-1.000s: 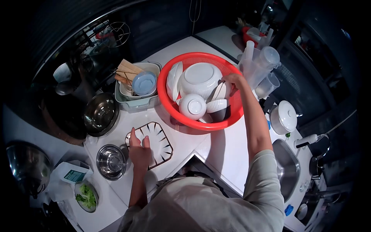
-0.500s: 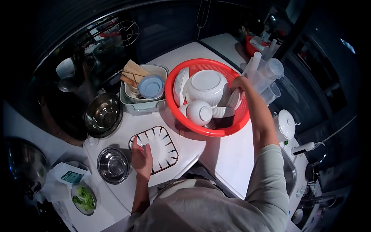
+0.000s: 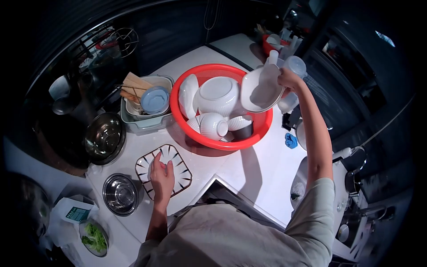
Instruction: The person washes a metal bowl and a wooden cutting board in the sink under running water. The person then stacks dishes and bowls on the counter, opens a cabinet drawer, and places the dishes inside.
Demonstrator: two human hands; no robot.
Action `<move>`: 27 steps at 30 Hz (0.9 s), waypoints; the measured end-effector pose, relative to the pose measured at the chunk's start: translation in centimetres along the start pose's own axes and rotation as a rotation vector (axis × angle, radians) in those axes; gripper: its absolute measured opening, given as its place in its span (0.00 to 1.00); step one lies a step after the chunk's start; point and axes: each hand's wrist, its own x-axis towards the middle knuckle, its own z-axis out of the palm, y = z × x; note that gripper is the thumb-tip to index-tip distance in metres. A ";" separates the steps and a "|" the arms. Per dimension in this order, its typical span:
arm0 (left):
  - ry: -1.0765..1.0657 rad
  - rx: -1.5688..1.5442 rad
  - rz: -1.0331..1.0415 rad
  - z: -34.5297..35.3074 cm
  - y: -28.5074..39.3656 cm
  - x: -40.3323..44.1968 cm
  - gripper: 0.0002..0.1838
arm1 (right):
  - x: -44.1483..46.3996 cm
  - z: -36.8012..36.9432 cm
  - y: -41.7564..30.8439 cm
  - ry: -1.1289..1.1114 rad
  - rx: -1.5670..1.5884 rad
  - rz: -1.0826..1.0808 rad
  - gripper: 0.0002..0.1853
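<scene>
My right hand point(image 3: 290, 81) grips the rim of a white squarish dish point(image 3: 261, 89), lifted and tilted above the right side of a red plastic basket point(image 3: 178, 116). Inside the basket are a large overturned white ribbed bowl point(image 3: 219, 94), a smaller white bowl point(image 3: 213, 126) and a white plate point(image 3: 188, 94) on edge. My left hand point(image 3: 163, 179) is open with fingers apart over a square white plate with dark stripes point(image 3: 180, 168) on the counter. Whether it touches the plate I cannot tell.
Left of the striped plate stand a small steel bowl point(image 3: 120, 194) and a larger metal bowl point(image 3: 105, 137). A grey-green bin point(image 3: 141, 126) holds a blue bowl. Leafy greens point(image 3: 94, 236) lie at lower left. Beyond my right hand are clear plastic jugs point(image 3: 295, 66); a sink point(image 3: 299, 178) is to the right.
My right hand has lifted the white dish from inside the basket to above its right rim. My left hand stays over the striped plate. The whole view has shifted a little.
</scene>
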 end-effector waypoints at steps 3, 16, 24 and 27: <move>-0.078 -0.123 0.000 0.7 0.8 0.1 0.22 | -5.3 0.4 -1.0 0.021 0.144 -0.124 0.28; -0.393 -0.945 -0.356 -4.6 5.6 1.8 0.28 | -15.5 16.3 -5.3 -0.550 0.716 -0.270 0.28; -0.019 -0.469 -0.536 -8.2 -1.5 -0.9 0.17 | -15.8 29.3 -7.3 -0.771 0.739 -0.334 0.27; 0.005 -0.318 -0.487 -8.7 -3.7 -1.7 0.15 | -15.0 33.4 -7.0 -0.860 0.819 -0.355 0.25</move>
